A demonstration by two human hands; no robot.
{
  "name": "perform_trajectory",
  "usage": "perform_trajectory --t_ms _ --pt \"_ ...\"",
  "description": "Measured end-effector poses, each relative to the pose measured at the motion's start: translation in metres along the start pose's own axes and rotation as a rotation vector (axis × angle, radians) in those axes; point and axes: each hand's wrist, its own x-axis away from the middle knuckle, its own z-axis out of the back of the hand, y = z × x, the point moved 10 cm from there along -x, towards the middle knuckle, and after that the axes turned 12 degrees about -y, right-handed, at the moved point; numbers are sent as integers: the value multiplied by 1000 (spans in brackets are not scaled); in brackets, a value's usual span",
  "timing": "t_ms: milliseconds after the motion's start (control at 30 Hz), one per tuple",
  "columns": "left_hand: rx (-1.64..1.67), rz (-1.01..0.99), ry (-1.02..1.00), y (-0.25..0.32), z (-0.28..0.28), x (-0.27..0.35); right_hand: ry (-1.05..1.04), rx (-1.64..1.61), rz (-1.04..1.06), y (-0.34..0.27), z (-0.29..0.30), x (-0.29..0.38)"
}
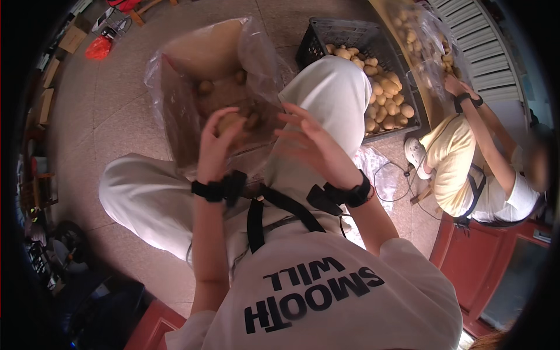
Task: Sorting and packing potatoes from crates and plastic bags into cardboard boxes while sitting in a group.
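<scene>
My left hand (pixel 220 142) grips a potato (pixel 228 124) above a cardboard box (pixel 205 43) lined with clear plastic. Several potatoes lie at the bottom of that box, one of them (pixel 204 87) near its left side. To the right of it, over my knee, my right hand (pixel 313 142) is raised with its fingers spread; it is blurred and nothing shows in it. Black straps circle both my wrists. Beside my right knee stands a black plastic crate (pixel 345 27) holding many potatoes (pixel 387 94).
At the right a co-worker's hands (pixel 459 87) reach into another plastic-lined box (pixel 404 57) with potatoes. A cable (pixel 409 192) and a clear plastic sheet (pixel 383 170) lie on the floor between us. A red bag (pixel 98 47) sits at the upper left.
</scene>
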Motion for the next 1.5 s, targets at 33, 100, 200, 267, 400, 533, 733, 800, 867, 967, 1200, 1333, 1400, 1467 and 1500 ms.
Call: perform_trajectory --t_ms 33,100,200,267,400,533,733,800,867,967,1200,1333,1400,1467,1500 --pt "-177 -20 88 6 26 -9 46 79 32 -8 10 4" --pt "-555 -101 153 24 65 -32 91 154 63 -17 26 12" --pt "-788 -132 183 12 107 -70 147 186 107 -23 42 30" --pt "-1038 -95 -13 -25 111 -104 156 175 84 -21 48 39" --pt "-1375 158 -417 -145 139 -144 157 261 40 -25 51 58" --pt "-1430 620 -447 -237 196 -134 218 307 83 -41 55 81" --pt "-1461 690 -512 -265 208 -126 304 333 90 -45 71 96" --pt "-1470 690 -558 -266 202 -127 310 320 93 -43 73 96" --pt "-1481 680 -588 -262 196 -126 319 308 97 -42 75 96" --pt "-1505 636 -598 -248 193 -125 330 304 110 -44 78 98" --pt "-1000 431 -117 -130 195 -144 557 393 283 -81 136 141" --pt "-597 101 -109 -23 128 -109 873 745 157 -98 215 175" --pt "-567 47 -82 14 90 -81 846 1135 39 -104 250 157" --pt "-479 -132 -119 52 51 -54 579 1335 -311 -74 294 118" --pt "-490 -88 -90 56 42 -43 424 1526 -378 -63 299 107"
